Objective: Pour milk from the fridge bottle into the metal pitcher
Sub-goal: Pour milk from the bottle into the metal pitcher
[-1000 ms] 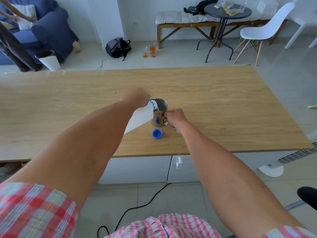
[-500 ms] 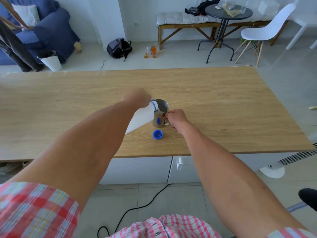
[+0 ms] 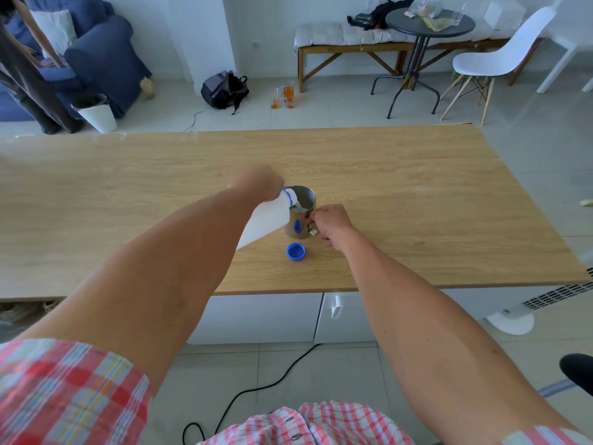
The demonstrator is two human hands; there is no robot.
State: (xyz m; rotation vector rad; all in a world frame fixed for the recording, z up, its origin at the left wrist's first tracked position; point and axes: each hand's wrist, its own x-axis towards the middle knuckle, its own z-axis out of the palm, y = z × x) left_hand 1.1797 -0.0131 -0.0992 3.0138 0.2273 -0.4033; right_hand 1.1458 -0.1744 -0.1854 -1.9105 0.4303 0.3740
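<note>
My left hand (image 3: 258, 184) grips a white milk bottle (image 3: 264, 220), tilted steeply so its blue-ringed mouth hangs over the rim of the metal pitcher (image 3: 301, 216). White milk shows inside the pitcher below the mouth. The pitcher stands upright near the middle of the wooden table (image 3: 417, 187). My right hand (image 3: 329, 224) holds the pitcher's handle on its right side. The bottle's blue cap (image 3: 296, 252) lies open side up on the table just in front of the pitcher.
Beyond the table's far edge are a backpack (image 3: 224, 89), glasses of orange drink (image 3: 285, 96) on the floor, a round black table (image 3: 430, 24) and a white chair (image 3: 500, 59). A person stands at the far left by a blue sofa (image 3: 102, 56).
Both hands keep their holds and the bottle stays tilted over the pitcher. Only the view has shifted slightly.
</note>
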